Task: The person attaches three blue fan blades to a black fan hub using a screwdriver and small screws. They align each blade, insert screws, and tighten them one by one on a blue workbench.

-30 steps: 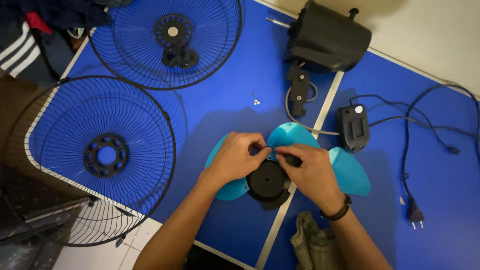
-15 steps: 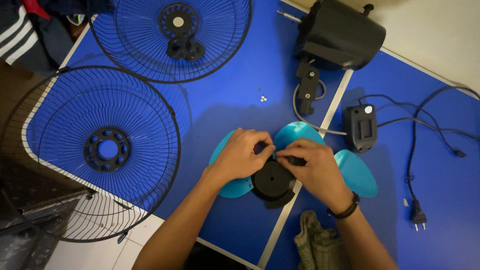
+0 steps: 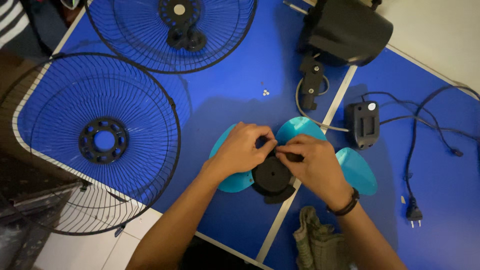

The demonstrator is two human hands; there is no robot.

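Left hand (image 3: 243, 148): you pinch the black hub (image 3: 272, 176) top of the teal fan blade (image 3: 300, 131).
Right hand (image 3: 313, 162): grasping the same spot.
Blade: mid-surface (image 3: 225, 90), near the front edge.
Open room: bare blue toward the far edge, between the grilles (image 3: 100, 142) and motor housing (image 3: 345, 31).

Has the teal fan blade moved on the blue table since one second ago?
No. The teal fan blade lies across the white table seam beside the black switch box, as before; only the camera shifted.
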